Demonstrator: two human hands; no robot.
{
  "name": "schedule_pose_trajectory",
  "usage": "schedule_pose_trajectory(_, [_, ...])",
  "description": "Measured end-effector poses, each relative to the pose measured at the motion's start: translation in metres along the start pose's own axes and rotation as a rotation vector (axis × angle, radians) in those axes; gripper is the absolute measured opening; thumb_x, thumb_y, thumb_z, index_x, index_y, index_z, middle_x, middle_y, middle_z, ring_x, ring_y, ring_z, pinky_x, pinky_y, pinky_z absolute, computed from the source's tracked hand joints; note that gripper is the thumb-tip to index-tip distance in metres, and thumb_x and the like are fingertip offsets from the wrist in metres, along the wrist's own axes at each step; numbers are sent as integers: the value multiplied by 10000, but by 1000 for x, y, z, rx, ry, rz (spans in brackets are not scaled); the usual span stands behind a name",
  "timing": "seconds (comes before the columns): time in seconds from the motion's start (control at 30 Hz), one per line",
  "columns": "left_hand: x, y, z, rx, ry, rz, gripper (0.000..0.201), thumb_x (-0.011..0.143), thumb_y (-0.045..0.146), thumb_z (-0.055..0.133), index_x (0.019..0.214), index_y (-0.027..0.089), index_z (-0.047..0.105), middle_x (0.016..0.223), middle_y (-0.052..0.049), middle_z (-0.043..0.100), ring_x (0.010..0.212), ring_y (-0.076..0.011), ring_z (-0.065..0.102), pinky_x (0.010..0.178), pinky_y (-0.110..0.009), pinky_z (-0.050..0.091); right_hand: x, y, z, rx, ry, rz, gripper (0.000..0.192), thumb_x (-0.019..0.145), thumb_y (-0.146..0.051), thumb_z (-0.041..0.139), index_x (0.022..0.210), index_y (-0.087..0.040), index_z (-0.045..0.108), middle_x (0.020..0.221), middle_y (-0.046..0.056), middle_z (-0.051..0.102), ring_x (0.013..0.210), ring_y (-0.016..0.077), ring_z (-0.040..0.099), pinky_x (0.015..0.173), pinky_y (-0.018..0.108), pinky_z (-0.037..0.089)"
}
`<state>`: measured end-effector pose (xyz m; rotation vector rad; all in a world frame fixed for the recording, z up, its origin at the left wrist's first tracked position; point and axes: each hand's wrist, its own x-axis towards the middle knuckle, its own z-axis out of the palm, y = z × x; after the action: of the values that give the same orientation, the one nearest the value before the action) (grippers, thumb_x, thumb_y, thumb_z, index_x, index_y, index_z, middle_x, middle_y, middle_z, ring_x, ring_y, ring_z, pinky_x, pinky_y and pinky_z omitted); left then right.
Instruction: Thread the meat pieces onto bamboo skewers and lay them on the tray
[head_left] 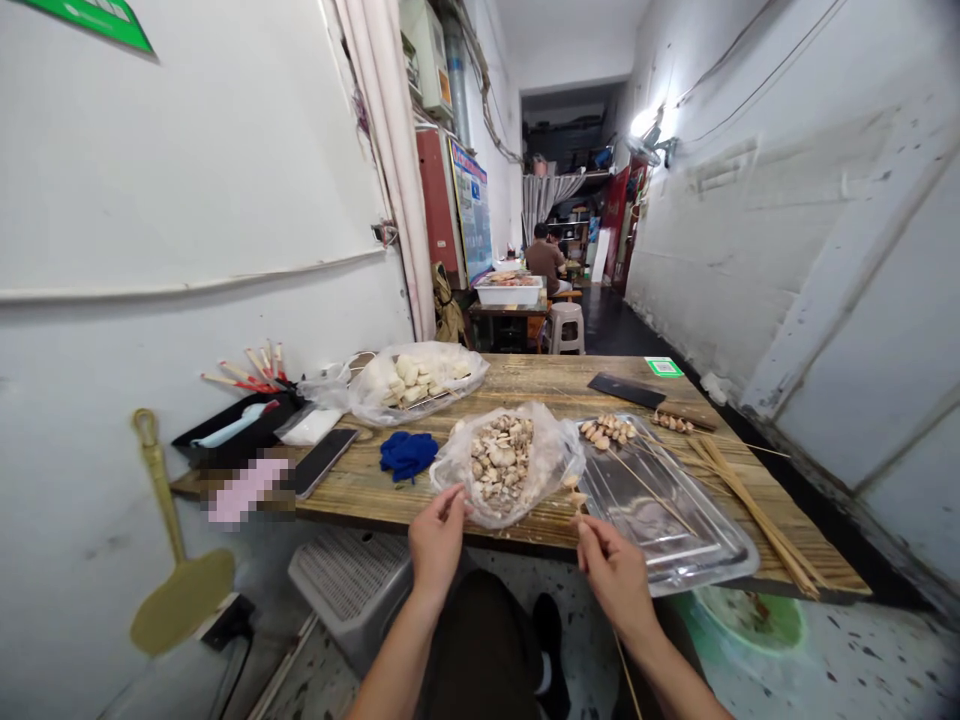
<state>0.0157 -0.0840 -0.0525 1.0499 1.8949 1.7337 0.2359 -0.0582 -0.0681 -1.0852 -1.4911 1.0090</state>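
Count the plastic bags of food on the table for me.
2. One bag of small brownish pieces lies at the near edge, touched by the left hand. One bag of pale chunks lies farther back on the left. Others may be hidden.

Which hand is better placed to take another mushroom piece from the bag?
Left. The left hand already touches the mushroom bag at its edge; the right hand holds a skewer.
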Motion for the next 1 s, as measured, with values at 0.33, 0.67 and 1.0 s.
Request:
schedule_pose_trajectory(0.33, [35, 3, 58, 625, -404, 382, 190, 712, 200, 541, 846, 216, 674, 857, -67, 661, 850, -198, 558, 788, -296, 382, -8, 0, -4, 36, -44, 62, 354, 807, -416, 427, 925, -128, 597, 463, -29, 460, 429, 122, 448, 428, 217, 361])
schedule_pose_trajectory(0.67, [49, 2, 77, 739, -464, 406, 212, 764, 178, 454, 779, 171, 666, 826, -87, 628, 859, -198, 537, 797, -291, 362, -13, -15, -6, 7, -104, 38, 336, 817, -381, 430, 926, -125, 619, 441, -28, 458, 419, 119, 441, 425, 214, 359])
schedule_pose_trajectory(1.0, [41, 19, 51, 517, -284, 436, 243, 771, 289, 464, 896, 209, 655, 881, -89, 644, 855, -213, 550, 826, -312, 372, 4, -18, 0, -1, -128, 48, 327, 822, -372, 425, 937, -133, 616, 447, -30, 455, 421, 116, 436, 428, 213, 353])
